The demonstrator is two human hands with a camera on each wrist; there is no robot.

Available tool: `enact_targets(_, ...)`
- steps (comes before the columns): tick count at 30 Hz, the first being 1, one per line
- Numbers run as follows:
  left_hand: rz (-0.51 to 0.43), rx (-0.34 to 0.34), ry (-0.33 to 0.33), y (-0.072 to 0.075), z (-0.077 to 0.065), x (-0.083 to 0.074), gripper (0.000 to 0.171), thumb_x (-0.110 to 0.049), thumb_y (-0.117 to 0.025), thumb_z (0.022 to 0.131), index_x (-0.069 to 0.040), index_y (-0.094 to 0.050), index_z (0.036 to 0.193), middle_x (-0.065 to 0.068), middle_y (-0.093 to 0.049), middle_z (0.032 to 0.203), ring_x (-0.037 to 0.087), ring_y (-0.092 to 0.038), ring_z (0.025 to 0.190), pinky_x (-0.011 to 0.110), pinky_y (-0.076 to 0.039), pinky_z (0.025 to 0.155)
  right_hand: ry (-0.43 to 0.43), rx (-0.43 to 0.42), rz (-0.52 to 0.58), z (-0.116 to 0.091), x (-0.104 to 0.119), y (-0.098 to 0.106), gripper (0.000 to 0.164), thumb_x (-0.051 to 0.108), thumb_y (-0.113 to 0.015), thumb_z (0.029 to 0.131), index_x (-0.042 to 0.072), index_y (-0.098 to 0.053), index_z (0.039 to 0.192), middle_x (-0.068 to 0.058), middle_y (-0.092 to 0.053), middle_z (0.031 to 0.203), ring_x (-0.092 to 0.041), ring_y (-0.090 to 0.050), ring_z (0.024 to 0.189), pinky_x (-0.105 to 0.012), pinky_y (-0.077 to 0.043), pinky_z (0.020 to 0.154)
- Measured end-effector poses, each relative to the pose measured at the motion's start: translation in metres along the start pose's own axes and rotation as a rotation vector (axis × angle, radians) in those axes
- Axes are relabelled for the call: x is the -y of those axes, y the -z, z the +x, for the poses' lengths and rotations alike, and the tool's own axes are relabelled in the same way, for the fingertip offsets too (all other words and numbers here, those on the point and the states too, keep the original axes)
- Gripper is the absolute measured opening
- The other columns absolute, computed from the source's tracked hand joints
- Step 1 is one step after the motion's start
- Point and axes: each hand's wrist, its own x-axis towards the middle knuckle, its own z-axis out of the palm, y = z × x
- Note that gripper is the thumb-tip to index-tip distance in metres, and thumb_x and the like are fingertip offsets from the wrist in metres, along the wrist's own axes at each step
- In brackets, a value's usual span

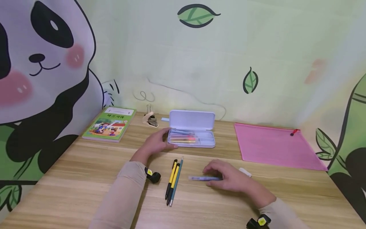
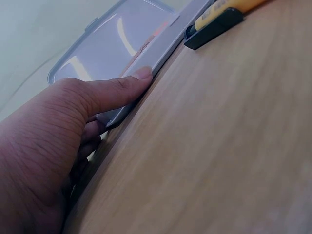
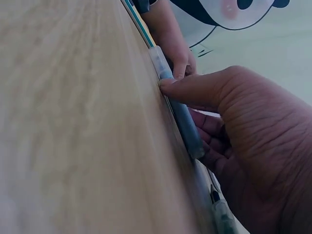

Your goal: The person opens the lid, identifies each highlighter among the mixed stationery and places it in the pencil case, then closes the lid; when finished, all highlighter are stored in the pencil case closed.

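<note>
Your head camera looks down at the desk [image 1: 85, 178]; both wrist cameras skim its surface, close.

- Head view: soft, even, fairly bright indoor light; shadows under the hands and pens are faint.
- Slight softness overall, with some bending of straight lines toward the frame edges.
- Left wrist view: dimmer, bluish; white glare streaks on the pencil case lid [image 2: 122, 44]; foreground wood blurred.
- Right wrist view: near tabletop at left badly out of focus.
</note>
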Motion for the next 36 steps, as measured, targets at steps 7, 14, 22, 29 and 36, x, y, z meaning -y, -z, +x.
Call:
enact_targets(7, -0.007, 0.000, -0.010, -0.004, 0.000, -0.004, 0.104, -0.056, -0.087, 0.070, -0.023, -0.038, 0.156, 0.005, -0.042, 0.157, 0.031, -0.033, 0.146, 0.054, -0.021, 0.120, 0.044, -0.024, -0.107, -0.009, -0.002, 0.006, 0.015, 0.021, -0.075, 0.092, 0.019, -0.066, 0.104, 0.009, -0.061, 0.095, -0.008, -0.058, 0.084, -0.026, -0.053, 0.072)
enact_targets(14, 0.006, 0.005, -0.007, -0.004, 0.000, -0.004, 0.104, -0.057, -0.086, 0.070, -0.022, -0.038, 0.156, 0.005, -0.041, 0.157, 0.031, -0.032, 0.147, 0.053, -0.021, 0.120, 0.074, -0.131, -0.025, -0.006, -0.004, -0.004, 0.006, 0.020, -0.064, 0.100, 0.022, -0.064, 0.106, 0.012, -0.062, 0.090, -0.006, -0.056, 0.076, -0.024, -0.052, 0.066)
enact_targets(22, -0.007, 0.008, -0.012, -0.007, 0.000, -0.002, 0.106, -0.060, -0.086, 0.068, -0.023, -0.038, 0.156, 0.005, -0.041, 0.158, 0.032, -0.032, 0.146, 0.055, -0.022, 0.120, -0.009, -0.271, 0.137, -0.008, -0.004, -0.008, 0.012, 0.009, -0.068, 0.097, 0.015, -0.068, 0.108, 0.001, -0.069, 0.089, -0.012, -0.059, 0.072, -0.026, -0.053, 0.060)
enact_targets(29, -0.019, 0.001, -0.017, -0.009, 0.001, -0.005, 0.103, -0.056, -0.086, 0.070, -0.024, -0.039, 0.156, 0.005, -0.042, 0.157, 0.032, -0.033, 0.146, 0.056, -0.022, 0.119, -0.068, -0.367, 0.204, -0.006, 0.013, -0.004, 0.012, -0.003, -0.066, 0.094, 0.000, -0.069, 0.106, -0.013, -0.072, 0.091, -0.017, -0.061, 0.077, -0.028, -0.056, 0.066)
enact_targets(36, 0.004, -0.002, -0.001, -0.002, -0.001, 0.001, 0.106, -0.061, -0.084, 0.070, -0.022, -0.037, 0.157, 0.007, -0.040, 0.158, 0.034, -0.032, 0.146, 0.056, -0.023, 0.119, 0.014, -0.540, 0.074, 0.015, 0.001, -0.017, 0.017, 0.002, -0.071, 0.092, 0.006, -0.073, 0.108, -0.004, -0.074, 0.090, -0.014, -0.065, 0.078, -0.033, -0.059, 0.069)
